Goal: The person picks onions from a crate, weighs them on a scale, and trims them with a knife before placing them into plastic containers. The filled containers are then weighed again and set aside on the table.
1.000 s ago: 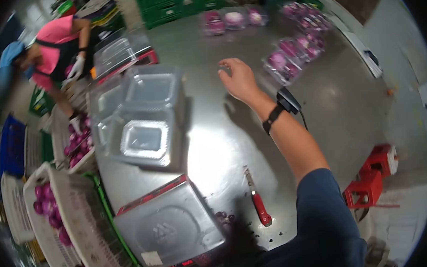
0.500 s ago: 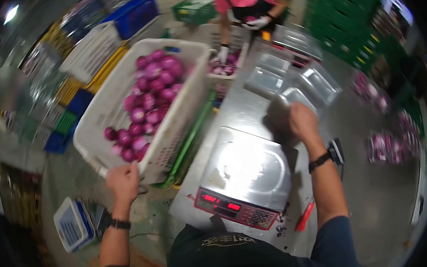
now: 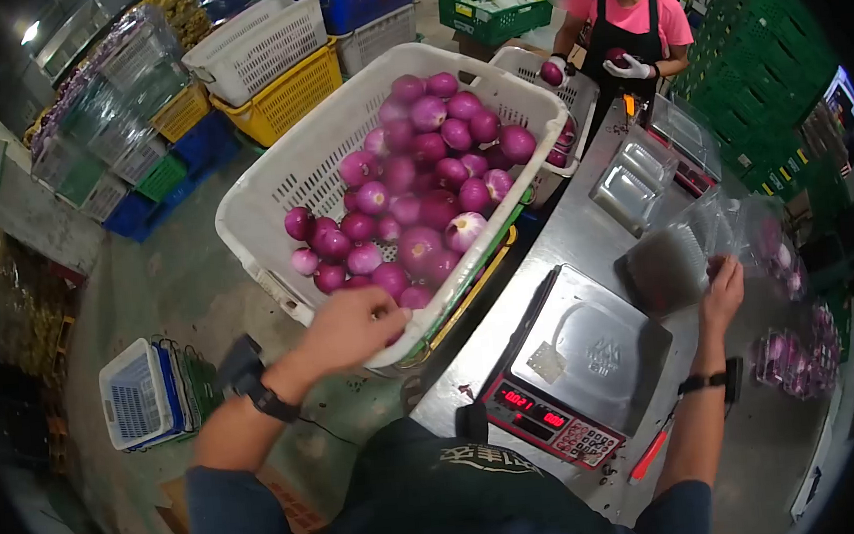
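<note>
My left hand (image 3: 352, 328) is at the near corner of a large white crate (image 3: 242, 216) of red onions (image 3: 430, 146). Its fingers are curled, and a purple edge shows below them; what they hold is hidden. A clear plastic clamshell box (image 3: 682, 252), lid raised, is gripped at its near edge by my right hand (image 3: 722, 294). The box hangs above the steel table, beyond a digital scale (image 3: 594, 349) with a lit red display. Nothing lies on the scale's plate but a small pale patch.
A red-handled tool (image 3: 650, 455) lies right of the scale. More clear boxes (image 3: 633, 182) and packed onions (image 3: 795, 353) are on the steel table (image 3: 456, 380). Across it, a gloved co-worker (image 3: 654, 28) holds onions. Stacked crates (image 3: 278, 88) stand at the back left.
The view has swung left. My left hand has moved from the crate's near rim to the onions at its corner. My right hand has drawn a clear box away from the others.
</note>
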`<state>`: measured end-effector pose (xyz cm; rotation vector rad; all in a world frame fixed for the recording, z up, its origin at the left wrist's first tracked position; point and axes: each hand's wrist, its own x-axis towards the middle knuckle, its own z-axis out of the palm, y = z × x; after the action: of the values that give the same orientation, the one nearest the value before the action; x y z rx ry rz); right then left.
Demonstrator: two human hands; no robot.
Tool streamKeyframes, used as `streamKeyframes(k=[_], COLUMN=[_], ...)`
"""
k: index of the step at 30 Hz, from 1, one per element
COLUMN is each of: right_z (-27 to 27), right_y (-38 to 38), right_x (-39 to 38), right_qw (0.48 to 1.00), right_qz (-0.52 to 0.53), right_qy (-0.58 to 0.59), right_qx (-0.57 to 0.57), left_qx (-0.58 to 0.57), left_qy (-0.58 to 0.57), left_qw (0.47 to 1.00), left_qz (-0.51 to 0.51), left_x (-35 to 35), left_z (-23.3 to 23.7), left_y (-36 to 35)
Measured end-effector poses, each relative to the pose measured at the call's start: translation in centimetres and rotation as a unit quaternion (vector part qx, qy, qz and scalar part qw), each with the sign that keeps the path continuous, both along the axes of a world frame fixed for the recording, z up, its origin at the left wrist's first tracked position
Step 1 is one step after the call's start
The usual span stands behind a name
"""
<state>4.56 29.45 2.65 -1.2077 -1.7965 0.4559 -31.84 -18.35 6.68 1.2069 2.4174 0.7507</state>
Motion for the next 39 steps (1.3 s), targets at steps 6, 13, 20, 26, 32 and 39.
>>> streamKeyframes(k=[6,13,20,26,32,39], right_z=[-2.1,-0.9,1.3,3.9,7.2,5.7], right_y=[-18.7,-28.2,-29.4,-29.4,-29.5,-28.4], right_x=[-0.8,-4.4,-5.9,-12.1,-23.6,-21.7], right_qw=[0.957,0.939,0.972,0.982,0.95,0.934], right_qz=[0.197,0.239,0.122,0.135,0.292,0.215], right_qy=[-0.215,-0.24,-0.189,-0.093,0.013,0.192], right_qx=[-0.002,-0.054,-0.073,-0.092,-0.108,-0.211], left_qx=[-0.095,-0.415,-0.52,-0.24,-0.026,0.01], left_qy=[-0.014,0.208,0.239,-0.217,-0.496,-0.332], left_qw=[0.994,0.862,0.768,0.936,0.833,0.882], left_qz=[-0.047,-0.204,-0.288,-0.141,-0.243,-0.333], left_x=[-16.5,-23.0,-22.6,-24.6,-13.3,-12.8], left_z=[3.4,-5.4,-10.0,-5.7,2.7,1.7], left_y=[3.1,7.6,9.0,11.2,14.9,16.1])
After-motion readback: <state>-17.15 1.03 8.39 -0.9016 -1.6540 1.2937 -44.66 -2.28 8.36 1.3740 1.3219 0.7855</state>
